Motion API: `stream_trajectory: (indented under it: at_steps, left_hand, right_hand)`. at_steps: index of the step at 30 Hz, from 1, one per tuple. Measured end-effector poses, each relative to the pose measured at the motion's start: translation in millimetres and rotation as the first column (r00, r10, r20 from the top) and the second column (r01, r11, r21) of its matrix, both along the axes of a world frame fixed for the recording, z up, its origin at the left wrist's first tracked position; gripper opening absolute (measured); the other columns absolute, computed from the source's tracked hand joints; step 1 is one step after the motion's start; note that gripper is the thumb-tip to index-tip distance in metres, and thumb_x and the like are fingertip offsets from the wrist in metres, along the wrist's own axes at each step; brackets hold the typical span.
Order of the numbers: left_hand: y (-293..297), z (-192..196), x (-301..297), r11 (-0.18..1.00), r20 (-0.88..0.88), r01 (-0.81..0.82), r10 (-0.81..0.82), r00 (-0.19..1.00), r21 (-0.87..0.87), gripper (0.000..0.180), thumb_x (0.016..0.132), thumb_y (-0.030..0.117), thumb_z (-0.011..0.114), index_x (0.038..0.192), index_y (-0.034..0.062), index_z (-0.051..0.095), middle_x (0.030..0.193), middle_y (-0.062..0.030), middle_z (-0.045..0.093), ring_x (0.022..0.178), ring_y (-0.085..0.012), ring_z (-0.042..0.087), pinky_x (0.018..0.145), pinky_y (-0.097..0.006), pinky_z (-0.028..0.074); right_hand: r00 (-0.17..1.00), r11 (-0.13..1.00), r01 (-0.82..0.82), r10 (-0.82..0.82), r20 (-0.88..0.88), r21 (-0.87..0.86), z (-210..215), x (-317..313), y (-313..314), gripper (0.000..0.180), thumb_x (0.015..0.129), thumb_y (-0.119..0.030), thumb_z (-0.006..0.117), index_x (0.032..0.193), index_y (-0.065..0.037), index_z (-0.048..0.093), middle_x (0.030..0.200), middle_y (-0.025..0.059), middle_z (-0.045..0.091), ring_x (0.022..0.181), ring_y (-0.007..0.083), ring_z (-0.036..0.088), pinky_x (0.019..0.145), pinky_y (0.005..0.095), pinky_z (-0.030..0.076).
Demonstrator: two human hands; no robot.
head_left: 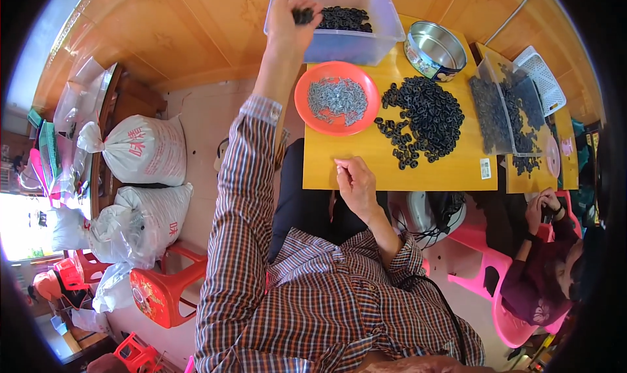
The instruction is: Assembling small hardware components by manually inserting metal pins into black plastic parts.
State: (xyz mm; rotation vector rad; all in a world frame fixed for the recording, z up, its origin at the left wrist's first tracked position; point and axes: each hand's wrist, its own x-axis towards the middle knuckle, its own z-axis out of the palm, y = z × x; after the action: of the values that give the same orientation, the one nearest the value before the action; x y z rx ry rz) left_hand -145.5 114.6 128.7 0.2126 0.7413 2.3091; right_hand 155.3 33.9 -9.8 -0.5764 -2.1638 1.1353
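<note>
My left hand (292, 23) is stretched out over a clear plastic bin (353, 48) at the back of the table, fingers closed round a clump of black plastic pieces (302, 16). More of these pieces lie in the bin below. In front of it, a red plate (304, 115) holds many small silvery metal pins or screws. To its right spreads a big pile of black ring-like pieces (428, 115). My right hand (358, 187) rests near the table's front edge, fingers curled and thumb against the forefinger; whatever it may pinch is too small to make out.
A round metal tin (436, 46) stands at the back right of the yellow table (346, 164). Beyond are another clear bin (493, 108) and a white basket (542, 79). A person (539, 275) sits at right. White sacks (147, 151) and a red stool (166, 288) are at left.
</note>
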Motion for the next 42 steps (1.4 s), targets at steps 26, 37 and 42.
stream_trajectory:
  at_steps: [26, 37, 42]
  left_hand:
    - [-121, -167, 81, 0.608, -0.477, -0.39, 0.022, 0.879, -0.691, 0.051, 0.088, 0.031, 0.065, 0.121, -0.0062, 0.054, 0.091, -0.005, 0.062, 0.074, -0.0096, 0.056, 0.063, -0.024, 0.047]
    - [-140, -165, 101, 0.736, -0.468, -0.325, 0.013, 0.884, -0.594, 0.022, 0.087, 0.017, 0.063, 0.089, -0.0057, 0.064, 0.067, -0.0039, 0.059, 0.054, -0.0087, 0.053, 0.046, -0.024, 0.044]
    - [-135, -151, 129, 0.695, -0.497, -0.356, -0.003, 0.868, -0.625, 0.018, 0.089, 0.015, 0.062, 0.089, -0.0026, 0.063, 0.07, -0.0019, 0.06, 0.053, -0.0057, 0.051, 0.045, -0.021, 0.04]
  right_hand:
    - [0.998, 0.738, 0.031, -0.056, -0.015, -0.674, -8, -3, 28, 0.037, 0.096, -0.018, 0.052, 0.123, 0.007, 0.045, 0.093, 0.0127, 0.062, 0.066, 0.0127, 0.063, 0.052, 0.0211, 0.05]
    - [0.977, 0.665, -0.096, -0.079, -0.198, -0.741, 10, -29, 51, 0.026, 0.095, -0.021, 0.055, 0.107, 0.002, 0.053, 0.088, 0.0101, 0.064, 0.066, 0.0126, 0.064, 0.057, 0.0208, 0.052]
    - [0.972, 0.728, 0.007, -0.166, -0.167, -0.685, 20, -18, 54, 0.016, 0.094, -0.014, 0.054, 0.1, 0.002, 0.056, 0.081, 0.0086, 0.064, 0.064, 0.0127, 0.064, 0.053, 0.0218, 0.052]
